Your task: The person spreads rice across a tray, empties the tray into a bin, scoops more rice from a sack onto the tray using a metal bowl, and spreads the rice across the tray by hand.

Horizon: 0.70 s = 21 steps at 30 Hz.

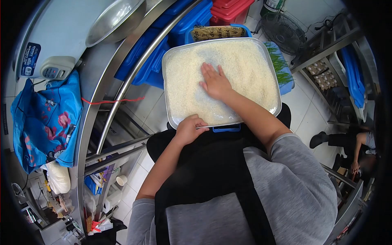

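A large metal tray (pixel 165 87) lies in front of me, covered with pale grains that look like rice (pixel 245 61). My right hand (pixel 215 83) rests palm down on the grains near the middle, its fingers spread; bare metal shows faintly around it. At the near left edge, my left hand (pixel 191 129) grips the tray's rim between thumb and fingers. Beneath the tray, a blue container's handle (pixel 226 129) shows at the near side.
Blue bins (pixel 185 22) and a red bin (pixel 230 10) stand behind the tray. Right of it are green leaves (pixel 279 65), a fan (pixel 283 32) and a shelf with eggs (pixel 321 74). A metal counter (pixel 96 81) runs along the left. Another person (pixel 359 147) sits at far right.
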Motion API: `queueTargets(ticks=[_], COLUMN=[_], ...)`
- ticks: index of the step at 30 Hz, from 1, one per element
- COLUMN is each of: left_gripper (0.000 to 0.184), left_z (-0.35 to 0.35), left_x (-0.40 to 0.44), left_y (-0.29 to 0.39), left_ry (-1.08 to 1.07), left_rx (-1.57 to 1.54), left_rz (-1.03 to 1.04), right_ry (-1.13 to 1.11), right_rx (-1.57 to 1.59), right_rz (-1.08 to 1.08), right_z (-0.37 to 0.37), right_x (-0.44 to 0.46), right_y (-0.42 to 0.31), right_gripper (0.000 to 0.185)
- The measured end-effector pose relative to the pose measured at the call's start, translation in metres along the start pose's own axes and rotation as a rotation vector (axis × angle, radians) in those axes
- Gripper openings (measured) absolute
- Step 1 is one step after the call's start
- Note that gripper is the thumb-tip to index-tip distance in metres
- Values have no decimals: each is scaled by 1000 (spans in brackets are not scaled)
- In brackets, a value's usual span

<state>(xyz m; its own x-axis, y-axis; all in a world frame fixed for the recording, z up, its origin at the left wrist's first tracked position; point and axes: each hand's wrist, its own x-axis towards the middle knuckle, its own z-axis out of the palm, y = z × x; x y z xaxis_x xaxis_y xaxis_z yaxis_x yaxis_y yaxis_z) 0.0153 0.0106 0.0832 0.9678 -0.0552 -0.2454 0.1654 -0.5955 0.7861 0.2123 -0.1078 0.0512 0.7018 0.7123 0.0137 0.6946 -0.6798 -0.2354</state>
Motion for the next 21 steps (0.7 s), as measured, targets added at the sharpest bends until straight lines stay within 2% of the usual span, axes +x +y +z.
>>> queueTargets(ticks=[5, 10, 14, 16, 19, 21], left_gripper=[16, 16, 17, 17, 17, 17], left_z=[0, 0, -4, 0, 0, -2], left_x=[-1, 1, 0, -1, -1, -1], left_y=[2, 3, 5, 2, 0, 4], left_ry=[-15, 1, -8, -8, 3, 2], left_rx=[22, 17, 48, 50, -5, 42], left_rz=[-7, 10, 5, -4, -2, 5], right_ry=[53, -23, -23, 163, 34, 80], right_rx=[-47, -33, -12, -36, -88, -67], right_rz=[100, -113, -134, 45, 46, 61], right_z=[-1, 3, -5, -7, -3, -5], right_x=[10, -11, -5, 6, 5, 4], right_y=[18, 6, 8, 23, 33, 35], right_gripper=[65, 65, 65, 65, 64, 63])
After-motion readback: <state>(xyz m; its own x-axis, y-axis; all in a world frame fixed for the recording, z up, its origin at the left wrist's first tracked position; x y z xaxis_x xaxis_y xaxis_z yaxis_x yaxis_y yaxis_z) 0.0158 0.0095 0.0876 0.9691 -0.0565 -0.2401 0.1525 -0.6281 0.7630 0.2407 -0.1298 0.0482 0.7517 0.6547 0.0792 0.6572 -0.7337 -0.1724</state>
